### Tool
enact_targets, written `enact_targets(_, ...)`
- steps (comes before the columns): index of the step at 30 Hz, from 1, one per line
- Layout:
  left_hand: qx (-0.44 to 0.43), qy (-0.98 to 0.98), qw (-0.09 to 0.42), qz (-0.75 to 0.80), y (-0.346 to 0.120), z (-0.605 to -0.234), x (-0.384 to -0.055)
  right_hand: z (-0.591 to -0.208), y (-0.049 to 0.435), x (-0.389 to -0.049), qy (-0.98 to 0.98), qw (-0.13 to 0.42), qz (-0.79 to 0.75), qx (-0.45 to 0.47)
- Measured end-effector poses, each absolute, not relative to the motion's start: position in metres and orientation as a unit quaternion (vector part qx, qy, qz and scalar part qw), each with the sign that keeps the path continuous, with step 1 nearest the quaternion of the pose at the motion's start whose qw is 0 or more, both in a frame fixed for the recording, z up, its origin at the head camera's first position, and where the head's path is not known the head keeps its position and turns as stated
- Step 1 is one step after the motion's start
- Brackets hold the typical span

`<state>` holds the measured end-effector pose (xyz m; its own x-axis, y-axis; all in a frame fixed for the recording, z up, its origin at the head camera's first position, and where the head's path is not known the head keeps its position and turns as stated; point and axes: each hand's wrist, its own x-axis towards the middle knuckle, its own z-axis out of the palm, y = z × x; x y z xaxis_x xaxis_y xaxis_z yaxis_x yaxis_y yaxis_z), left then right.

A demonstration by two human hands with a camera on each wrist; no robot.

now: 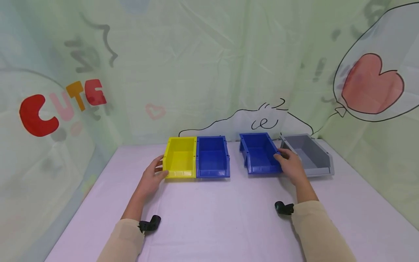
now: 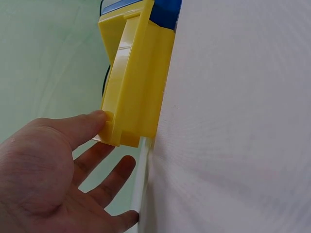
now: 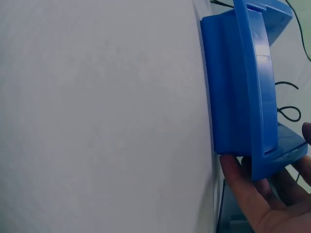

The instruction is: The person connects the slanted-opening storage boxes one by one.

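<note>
In the head view my left hand [image 1: 153,178] is at the front left corner of a yellow storage bin [image 1: 179,174]. Its thumb touches the bin's front lip; in the left wrist view other fingers [image 2: 118,177] spread out fairly straight beside the bin. A blue bin [image 1: 212,174] stands directly against the yellow one's right side. My right hand [image 1: 292,167] grips the right wall of a second blue bin [image 1: 263,169], thumb over the rim and fingers outside and beneath. That bin sits slightly angled. A grey bin [image 1: 322,171] is just right of this hand, partly hidden by it.
The bins stand in a row at the back of a table under a pale cloth [image 1: 216,218]. A gap separates the two blue bins. Behind them hangs a light green printed curtain [image 1: 203,72]. Black wrist cameras are strapped at both sleeves.
</note>
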<state>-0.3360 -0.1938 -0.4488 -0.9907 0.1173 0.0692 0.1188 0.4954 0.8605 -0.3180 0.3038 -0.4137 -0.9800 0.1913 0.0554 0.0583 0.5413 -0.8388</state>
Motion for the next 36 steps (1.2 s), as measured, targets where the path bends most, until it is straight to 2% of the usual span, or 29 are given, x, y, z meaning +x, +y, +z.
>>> enact_targets(13, -0.056, -0.863, -0.004, -0.502, -0.1932, -0.4494, -0.3366, -0.4103, 0.3072, -0.3165, -0.809, 0.008, 0.581, -0.095)
enact_targets(25, -0.058, -0.861, -0.003, -0.506, -0.1926, -0.4508, -0.3385, -0.4121, 0.3039, -0.3155, -0.796, 0.004, 0.595, -0.111)
enact_targets(36, -0.058, -0.860, -0.001, -0.506, -0.1934, -0.4515, -0.3387, -0.4099, 0.3027, -0.3127, -0.793, 0.023, 0.601, -0.098)
